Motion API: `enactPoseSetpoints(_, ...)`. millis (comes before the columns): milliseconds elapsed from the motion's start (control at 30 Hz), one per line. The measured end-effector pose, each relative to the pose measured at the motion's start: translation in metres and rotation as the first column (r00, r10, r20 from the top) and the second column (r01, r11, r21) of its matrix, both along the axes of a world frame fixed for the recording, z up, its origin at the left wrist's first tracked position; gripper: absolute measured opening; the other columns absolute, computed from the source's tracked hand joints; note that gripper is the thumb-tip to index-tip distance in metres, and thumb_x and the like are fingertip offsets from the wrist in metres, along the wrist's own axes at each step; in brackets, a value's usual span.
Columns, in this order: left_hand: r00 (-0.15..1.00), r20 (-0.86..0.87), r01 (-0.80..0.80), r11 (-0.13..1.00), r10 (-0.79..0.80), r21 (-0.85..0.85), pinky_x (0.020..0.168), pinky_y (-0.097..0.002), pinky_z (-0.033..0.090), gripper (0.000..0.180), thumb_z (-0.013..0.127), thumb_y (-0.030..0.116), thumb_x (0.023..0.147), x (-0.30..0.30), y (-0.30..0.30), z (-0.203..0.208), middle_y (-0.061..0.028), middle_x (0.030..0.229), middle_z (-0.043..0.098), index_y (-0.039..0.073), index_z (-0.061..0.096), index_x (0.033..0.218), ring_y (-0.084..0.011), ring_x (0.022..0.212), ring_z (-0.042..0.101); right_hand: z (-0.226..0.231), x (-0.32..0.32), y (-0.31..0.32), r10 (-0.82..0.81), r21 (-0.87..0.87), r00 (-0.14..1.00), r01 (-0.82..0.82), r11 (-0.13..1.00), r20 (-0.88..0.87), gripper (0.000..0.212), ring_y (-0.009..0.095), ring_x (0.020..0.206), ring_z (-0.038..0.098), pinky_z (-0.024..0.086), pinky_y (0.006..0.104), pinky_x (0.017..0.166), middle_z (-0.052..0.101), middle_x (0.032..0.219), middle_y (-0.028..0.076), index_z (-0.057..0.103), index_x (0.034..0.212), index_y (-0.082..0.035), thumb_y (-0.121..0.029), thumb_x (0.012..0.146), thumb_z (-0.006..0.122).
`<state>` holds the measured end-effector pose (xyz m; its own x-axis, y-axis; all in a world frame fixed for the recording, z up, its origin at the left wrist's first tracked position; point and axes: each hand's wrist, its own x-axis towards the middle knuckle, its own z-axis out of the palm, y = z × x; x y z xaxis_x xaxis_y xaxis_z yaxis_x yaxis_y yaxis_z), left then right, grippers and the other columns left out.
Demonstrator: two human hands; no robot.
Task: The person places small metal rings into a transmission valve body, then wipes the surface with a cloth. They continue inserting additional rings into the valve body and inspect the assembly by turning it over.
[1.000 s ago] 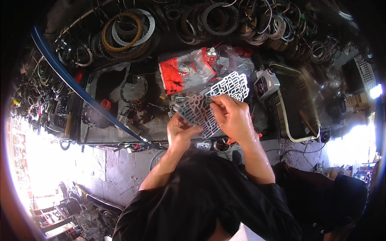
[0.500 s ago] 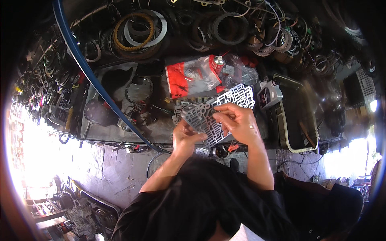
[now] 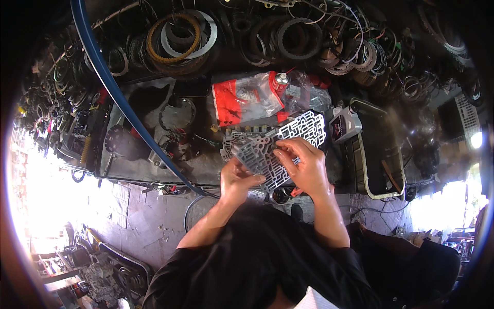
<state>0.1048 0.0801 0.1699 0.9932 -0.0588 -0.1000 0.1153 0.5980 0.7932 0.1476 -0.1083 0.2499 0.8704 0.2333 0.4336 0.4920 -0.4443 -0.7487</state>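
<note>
A metal valve body plate (image 3: 265, 169) with maze-like channels is tilted above the bench. My left hand (image 3: 235, 181) grips its near left edge, thumb lying on the channelled face. Above its middle is my right hand (image 3: 306, 164), with thumb and forefinger drawn together close to the surface. Whatever sits between those fingertips, if anything, is too small to make out. Brighter channelled metal (image 3: 307, 127) shows beyond the right hand; I cannot tell whether it is the same piece. Partly hidden behind the plate lies another metal assembly (image 3: 247, 135) with a row of small cylinders.
Behind the plate lies a red and clear plastic bag (image 3: 242, 98) with a spray can (image 3: 281, 81). A grey bottle (image 3: 346, 124) and a metal pan (image 3: 380, 194) stand right. A blue hose (image 3: 121, 100) crosses the left side. Toothed rings (image 3: 174, 38) hang at the back.
The view has shifted slightly. My right hand has moved a little right and down over the plate, fingers still bent together. My left hand keeps its hold.
</note>
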Motion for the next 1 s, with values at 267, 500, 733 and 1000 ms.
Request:
enactPoseSetpoints(267,0.999,0.023,-0.022,1.0,0.022,-0.002,0.102,-0.0376,0.057,0.069,0.077,-0.018,0.069,-0.001,0.001,0.003,-0.0145,0.125,0.072,-0.006,0.059,0.135,-0.025,0.114,0.071,0.011,-0.004,0.004,-0.03,-0.149,0.995,0.044,0.988,0.097,0.018,0.022,0.076,0.077,0.061,0.032,0.067,0.075,0.09,0.013,0.073,0.105,0.001,0.0,0.089,0.081)
enactPoseSetpoints(500,1.0,0.014,-0.009,1.0,0.009,0.007,0.102,-0.0385,0.057,0.07,0.078,-0.016,0.07,-0.002,0.003,0.006,-0.0155,0.128,0.072,-0.007,0.058,0.137,-0.0255,0.115,0.071,0.018,0.0,0.002,0.001,-0.192,0.997,0.014,0.981,0.076,0.019,0.022,0.074,0.077,0.062,0.0322,0.065,0.074,0.088,0.014,0.072,0.105,0.001,-0.001,0.089,0.081)
enactPoseSetpoints(733,0.998,0.059,0.007,1.0,-0.007,0.0,0.098,-0.0387,0.059,0.066,0.077,-0.016,0.074,-0.002,0.005,0.004,-0.016,0.124,0.073,-0.006,0.056,0.137,-0.0255,0.112,0.072,0.025,0.003,-0.001,0.061,-0.255,0.993,-0.034,0.966,0.099,0.016,0.022,0.075,0.077,0.059,0.0323,0.062,0.075,0.088,0.013,0.074,0.105,0.002,-0.001,0.091,0.08)
enactPoseSetpoints(1000,0.997,0.063,-0.042,0.999,0.04,0.031,0.084,-0.0361,0.065,0.057,0.076,-0.017,0.077,0.0,0.008,0.002,-0.017,0.113,0.075,-0.006,0.057,0.13,-0.024,0.096,0.076,0.007,-0.001,0.019,-0.089,-0.124,0.985,0.108,0.986,0.148,0.012,0.021,0.067,0.075,0.059,0.0316,0.057,0.075,0.083,0.014,0.073,0.1,0.003,-0.001,0.09,0.08)
